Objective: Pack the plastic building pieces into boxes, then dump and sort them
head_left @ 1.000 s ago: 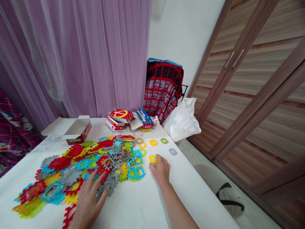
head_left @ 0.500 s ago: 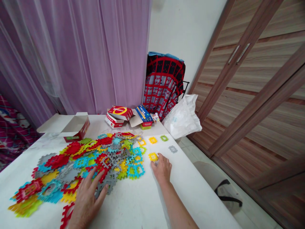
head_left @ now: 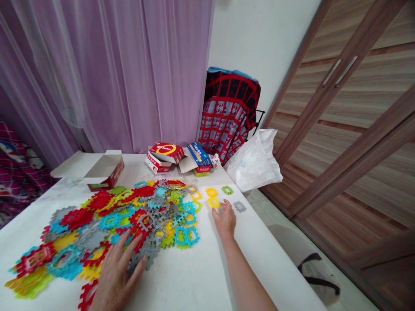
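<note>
A heap of flat toothed plastic pieces (head_left: 106,224) in red, yellow, blue, grey and green covers the left and middle of the white table (head_left: 181,285). My left hand (head_left: 117,272) lies flat on the heap's near edge, fingers spread over grey and red pieces. My right hand (head_left: 225,219) reaches to the right of the heap, its fingertips touching a small yellow piece (head_left: 213,202). Just beyond lie another small yellow piece (head_left: 211,191), a small green piece (head_left: 227,189) and a small grey piece (head_left: 240,207), each set apart from the heap.
An open red-and-white box (head_left: 103,170) stands at the back left. Several small cartons (head_left: 177,156) sit at the table's far edge. A white plastic bag (head_left: 256,162) hangs off the back right corner. A chair with a red checked cloth (head_left: 228,114) stands behind.
My right hand has pushed the small yellow piece away from me, closer to the other yellow piece. My left hand has stayed on the heap. The camera has shifted slightly.
</note>
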`<action>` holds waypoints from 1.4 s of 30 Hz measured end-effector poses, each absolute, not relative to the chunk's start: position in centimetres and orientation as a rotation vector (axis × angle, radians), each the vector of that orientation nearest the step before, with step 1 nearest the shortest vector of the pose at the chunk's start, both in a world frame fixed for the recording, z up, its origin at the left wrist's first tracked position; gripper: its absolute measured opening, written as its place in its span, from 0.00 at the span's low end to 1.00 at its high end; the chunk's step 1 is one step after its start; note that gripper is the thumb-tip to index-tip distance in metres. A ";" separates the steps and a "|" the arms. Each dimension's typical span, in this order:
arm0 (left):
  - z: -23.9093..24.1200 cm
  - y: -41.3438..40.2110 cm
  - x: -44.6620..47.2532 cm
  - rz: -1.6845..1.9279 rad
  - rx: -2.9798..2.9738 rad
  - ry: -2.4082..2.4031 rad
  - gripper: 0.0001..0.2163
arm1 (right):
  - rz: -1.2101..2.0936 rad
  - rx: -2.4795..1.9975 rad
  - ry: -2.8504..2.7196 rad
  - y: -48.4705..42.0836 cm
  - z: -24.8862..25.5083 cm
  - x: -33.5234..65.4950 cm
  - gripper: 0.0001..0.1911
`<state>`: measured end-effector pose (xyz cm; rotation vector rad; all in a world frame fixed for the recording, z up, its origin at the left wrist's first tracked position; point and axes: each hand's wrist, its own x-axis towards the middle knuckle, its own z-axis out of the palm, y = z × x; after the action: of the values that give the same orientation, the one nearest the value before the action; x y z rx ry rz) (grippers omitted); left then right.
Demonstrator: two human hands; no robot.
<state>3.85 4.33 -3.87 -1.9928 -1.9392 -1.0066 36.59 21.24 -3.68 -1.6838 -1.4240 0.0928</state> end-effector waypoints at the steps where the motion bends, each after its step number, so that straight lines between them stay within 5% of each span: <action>1: -4.0 4.3 3.8 -1.009 -1.988 -1.939 0.22 | 0.090 -1.682 -1.423 22.1 -3.5 36.6 0.29; 42: -4.2 3.7 4.1 -1.023 -1.975 -1.985 0.22 | 0.097 -1.895 -1.580 27.3 -1.5 36.2 0.31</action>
<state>4.12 3.74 -4.15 -1.9753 -1.9850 -1.0225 36.19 27.27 -1.47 -1.8949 -1.5797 0.0971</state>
